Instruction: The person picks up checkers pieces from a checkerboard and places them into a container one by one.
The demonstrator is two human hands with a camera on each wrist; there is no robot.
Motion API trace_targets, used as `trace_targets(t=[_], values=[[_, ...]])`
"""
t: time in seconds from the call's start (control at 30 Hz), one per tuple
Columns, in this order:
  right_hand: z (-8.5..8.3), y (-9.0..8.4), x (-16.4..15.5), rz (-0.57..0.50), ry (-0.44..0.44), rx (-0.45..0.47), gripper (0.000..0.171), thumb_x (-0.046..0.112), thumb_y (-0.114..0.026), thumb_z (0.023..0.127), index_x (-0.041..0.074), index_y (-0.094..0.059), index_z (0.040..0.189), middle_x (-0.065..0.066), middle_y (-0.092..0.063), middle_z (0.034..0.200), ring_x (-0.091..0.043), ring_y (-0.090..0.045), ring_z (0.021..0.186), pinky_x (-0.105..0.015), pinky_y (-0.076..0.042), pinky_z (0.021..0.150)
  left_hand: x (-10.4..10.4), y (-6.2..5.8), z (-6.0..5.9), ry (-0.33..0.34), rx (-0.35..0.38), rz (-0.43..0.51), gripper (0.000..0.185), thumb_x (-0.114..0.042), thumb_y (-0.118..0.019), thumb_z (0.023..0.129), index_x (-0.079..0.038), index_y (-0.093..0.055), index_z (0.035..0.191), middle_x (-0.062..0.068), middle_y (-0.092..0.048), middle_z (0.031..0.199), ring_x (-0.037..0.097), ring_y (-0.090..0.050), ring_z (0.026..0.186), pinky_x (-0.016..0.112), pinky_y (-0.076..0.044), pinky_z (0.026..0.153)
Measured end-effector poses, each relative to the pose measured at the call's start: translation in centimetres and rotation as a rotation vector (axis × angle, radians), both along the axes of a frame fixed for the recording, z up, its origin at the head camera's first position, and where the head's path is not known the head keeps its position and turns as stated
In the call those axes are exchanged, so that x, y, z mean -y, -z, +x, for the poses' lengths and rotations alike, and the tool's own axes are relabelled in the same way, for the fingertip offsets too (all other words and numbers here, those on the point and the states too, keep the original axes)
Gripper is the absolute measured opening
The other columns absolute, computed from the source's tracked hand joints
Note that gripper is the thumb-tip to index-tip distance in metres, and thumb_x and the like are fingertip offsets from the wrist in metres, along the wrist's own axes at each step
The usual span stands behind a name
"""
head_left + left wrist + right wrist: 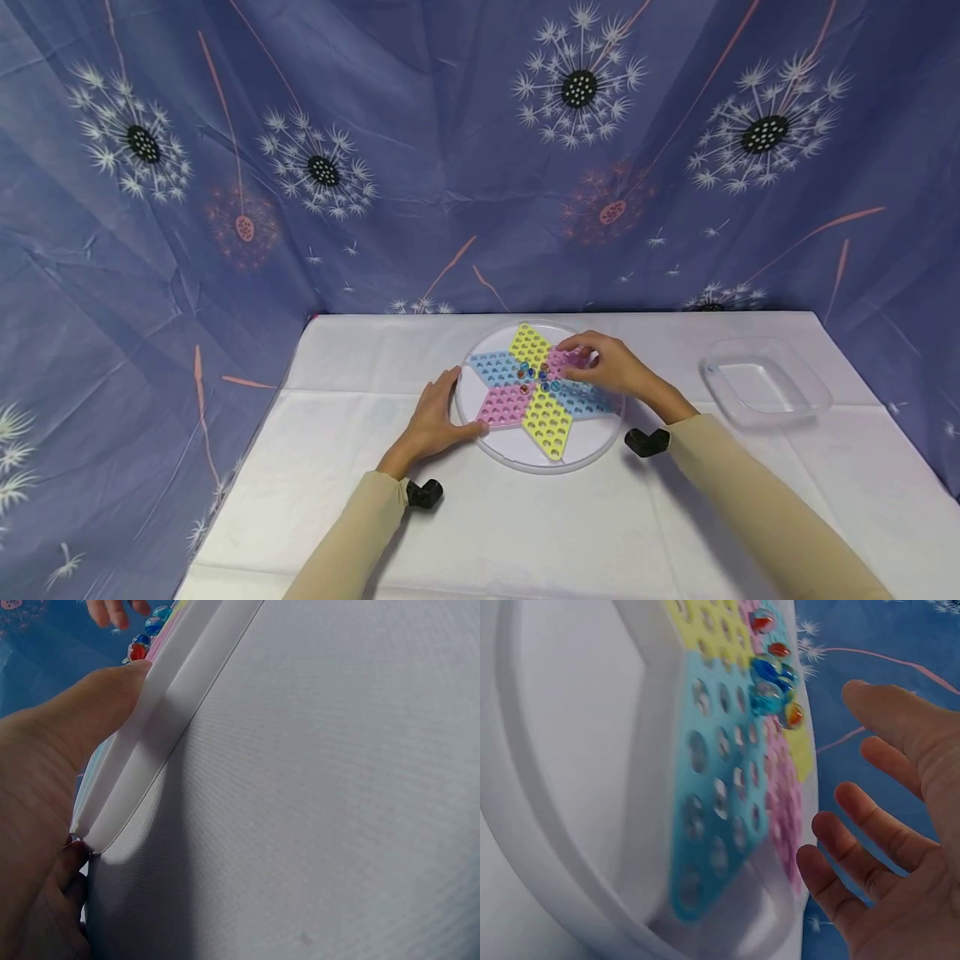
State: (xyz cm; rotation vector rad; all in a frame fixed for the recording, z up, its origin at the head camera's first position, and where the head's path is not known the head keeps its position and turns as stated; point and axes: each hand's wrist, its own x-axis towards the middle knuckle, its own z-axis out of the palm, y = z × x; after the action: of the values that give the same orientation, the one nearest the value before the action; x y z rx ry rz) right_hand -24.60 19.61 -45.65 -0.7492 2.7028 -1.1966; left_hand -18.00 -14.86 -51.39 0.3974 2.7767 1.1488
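A round white Chinese checkers board (468, 392) with a star of yellow, blue and pink points lies on the table. Several glass marbles (545, 387) sit around the star's middle; the right wrist view has them clustered near the blue point (720, 776). My left hand (432, 417) holds the board's left edge, its thumb (97, 705) on the rim and its other fingers lower along the side. Over the far right pink point hovers my right hand (611, 362), fingers loosely bent and apart, nothing between them. That hand covers part of the pink and blue holes.
A clear plastic container (765, 383) stands on the table right of the board. The table wears a white cloth (360, 350). A blue curtain (450, 167) with dandelion prints hangs behind and at the sides.
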Motion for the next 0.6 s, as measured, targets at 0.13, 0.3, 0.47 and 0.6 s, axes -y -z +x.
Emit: trace_targets(t=[0.13, 0.3, 0.47, 0.6], values=[[0.2, 0.9, 0.4, 0.014, 0.015, 0.024, 0.039, 0.023, -0.085, 0.087, 0.009, -0.074, 0.122, -0.013, -0.069, 0.115, -0.030, -0.062, 0.096, -0.034, -0.056, 0.078, 0.0, 0.0, 0.1, 0.000, 0.004, 0.004, 0.112, -0.049, -0.085, 0.080, -0.009, -0.022, 0.164, 0.010, -0.026, 0.168, 0.027, -0.016, 0.157, 0.041, -0.005, 0.130], [0.4, 1.5, 0.8, 0.047, -0.004, 0.037, 0.033, 0.020, -0.085, 0.087, 0.010, -0.077, 0.117, -0.009, -0.069, 0.118, -0.027, -0.062, 0.103, -0.044, -0.055, 0.089, -0.1, -0.1, 0.0, 0.001, 0.007, -0.005, 0.112, -0.049, -0.084, 0.080, -0.009, -0.021, 0.164, 0.010, -0.025, 0.169, 0.026, -0.016, 0.157, 0.039, -0.005, 0.130], [0.5, 1.9, 1.0, 0.056, -0.031, 0.011, 0.029, 0.015, -0.085, 0.086, 0.010, -0.078, 0.113, -0.009, -0.069, 0.117, -0.030, -0.059, 0.112, -0.051, -0.051, 0.098, 0.0, -0.1, 0.0, 0.002, -0.012, -0.001, 0.111, -0.048, -0.084, 0.081, -0.007, -0.023, 0.163, 0.013, -0.027, 0.167, 0.030, -0.018, 0.156, 0.043, -0.007, 0.130], [0.5, 2.2, 1.1, 0.060, -0.041, -0.023, 0.026, 0.014, -0.086, 0.084, 0.010, -0.079, 0.109, -0.008, -0.069, 0.115, -0.033, -0.057, 0.118, -0.057, -0.046, 0.107, -0.1, -0.2, 0.1, 0.004, -0.012, 0.009, 0.111, -0.048, -0.085, 0.080, -0.006, -0.023, 0.163, 0.013, -0.028, 0.167, 0.031, -0.019, 0.156, 0.044, -0.007, 0.130]])
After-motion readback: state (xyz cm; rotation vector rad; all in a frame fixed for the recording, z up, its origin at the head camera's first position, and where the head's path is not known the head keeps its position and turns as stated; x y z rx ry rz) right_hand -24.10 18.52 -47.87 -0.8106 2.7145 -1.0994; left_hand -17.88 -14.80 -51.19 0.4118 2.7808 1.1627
